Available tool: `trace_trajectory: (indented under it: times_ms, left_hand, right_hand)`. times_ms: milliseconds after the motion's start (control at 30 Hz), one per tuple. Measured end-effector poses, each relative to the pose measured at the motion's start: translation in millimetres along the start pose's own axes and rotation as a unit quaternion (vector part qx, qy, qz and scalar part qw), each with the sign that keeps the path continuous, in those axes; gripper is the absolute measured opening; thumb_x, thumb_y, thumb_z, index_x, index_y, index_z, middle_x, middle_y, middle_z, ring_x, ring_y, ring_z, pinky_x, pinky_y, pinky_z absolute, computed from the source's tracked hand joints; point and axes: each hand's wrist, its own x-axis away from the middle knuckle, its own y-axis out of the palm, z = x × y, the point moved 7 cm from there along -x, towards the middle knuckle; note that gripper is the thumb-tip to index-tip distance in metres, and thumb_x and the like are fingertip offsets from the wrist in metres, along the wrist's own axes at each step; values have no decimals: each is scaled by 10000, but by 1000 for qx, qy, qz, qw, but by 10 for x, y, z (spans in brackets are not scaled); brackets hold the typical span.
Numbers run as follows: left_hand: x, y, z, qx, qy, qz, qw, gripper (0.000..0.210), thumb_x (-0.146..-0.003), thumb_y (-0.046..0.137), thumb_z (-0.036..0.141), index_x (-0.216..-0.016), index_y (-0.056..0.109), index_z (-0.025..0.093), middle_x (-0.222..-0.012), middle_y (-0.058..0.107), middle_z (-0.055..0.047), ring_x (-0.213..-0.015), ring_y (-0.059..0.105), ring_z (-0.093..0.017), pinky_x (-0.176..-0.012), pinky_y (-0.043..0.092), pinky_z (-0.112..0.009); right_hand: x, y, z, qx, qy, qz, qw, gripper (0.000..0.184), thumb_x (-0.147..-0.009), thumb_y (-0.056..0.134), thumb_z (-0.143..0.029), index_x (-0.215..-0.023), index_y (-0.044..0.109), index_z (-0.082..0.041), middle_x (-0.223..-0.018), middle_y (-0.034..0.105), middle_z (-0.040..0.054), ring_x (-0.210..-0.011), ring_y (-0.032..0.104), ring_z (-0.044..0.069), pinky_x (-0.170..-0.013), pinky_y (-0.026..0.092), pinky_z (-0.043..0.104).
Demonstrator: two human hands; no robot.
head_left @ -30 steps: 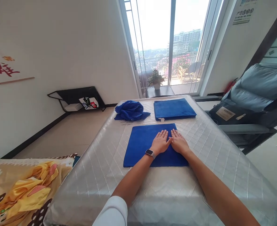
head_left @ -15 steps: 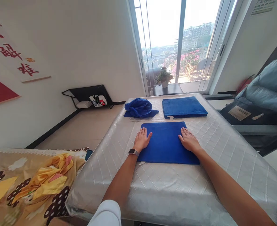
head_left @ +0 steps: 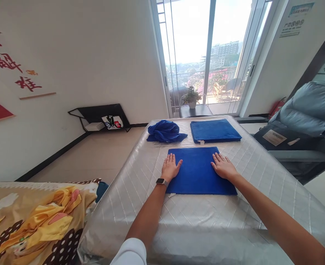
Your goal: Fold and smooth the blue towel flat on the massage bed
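Observation:
A blue towel (head_left: 198, 173), folded into a flat rectangle, lies on the silver quilted table cover (head_left: 206, 221). My left hand (head_left: 171, 167) rests flat along its left edge, fingers stretched forward and thumb out over the cloth. On the right edge lies my right hand (head_left: 224, 166), also flat with the fingers extended. A small white tag sticks out at the towel's near left corner. Beyond it sit a crumpled blue towel (head_left: 166, 131) at the left and a neat stack of folded blue towels (head_left: 215, 130) at the right.
A bed (head_left: 2, 202) with a patterned sheet and yellow clothes (head_left: 54, 213) stands at the lower left. At the right is a dark armchair (head_left: 311, 121). A potted plant (head_left: 192, 99) on a small dark table stands before the sliding glass door (head_left: 206, 44).
The camera view has shifted slightly, so the scene sits a little lower in the picture. Both hands stay flat at the towel's sides, with little visible movement on it.

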Motion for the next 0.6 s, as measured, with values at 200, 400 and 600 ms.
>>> trace_trajectory:
  times_ms: [200,400,600]
  left_hand:
    - [12,-32,24,-2,5,1,1000,857,-986,77,672,-1567,284,77,-1637,251,-170,-1528,193,-274,-1236,192,-427]
    - [21,-31,23,-12,4,-1,1000,847,-988,69,670,-1575,269,94,-1638,247,-166,-1526,200,-275,-1231,211,-444]
    - [25,-20,22,-14,5,-5,1000,881,-984,41,675,-1568,278,59,-1641,227,-171,-1530,182,-267,-1239,191,-424]
  right_hand:
    - [-403,-211,28,-36,-11,18,999,669,-1010,188,-405,-1581,280,-68,-1656,230,126,-1529,179,238,-1234,162,443]
    - [-625,-24,5,-63,2,27,998,687,-1016,199,-455,-1585,268,-77,-1659,221,124,-1532,164,221,-1237,150,408]
    - [-589,42,46,-55,27,53,997,698,-1024,197,-478,-1583,273,-68,-1653,237,133,-1531,168,234,-1237,141,422]
